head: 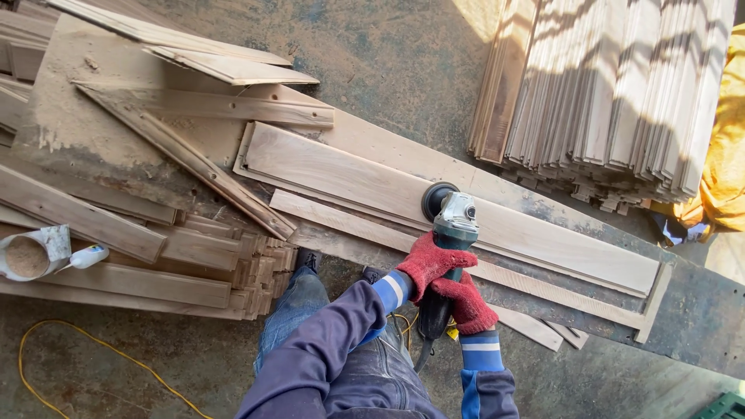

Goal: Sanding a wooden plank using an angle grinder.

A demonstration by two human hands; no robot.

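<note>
Head view, looking down: both hands in red gloves are clamped on an angle grinder (446, 240). The left hand (429, 262) wraps its upper body, the right hand (466, 301) grips the handle below. The grinder's disc rests on a long pale wooden plank (334, 174) lying across a wider board (543, 198), with stacked slats (613, 93) behind

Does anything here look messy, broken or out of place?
Mostly the offcuts at upper left: they lie crisscrossed at odd angles on a dusty board, unlike the neat plank stack at upper right. Both gloved hands, left hand and right hand, grip the grinder normally.
</note>
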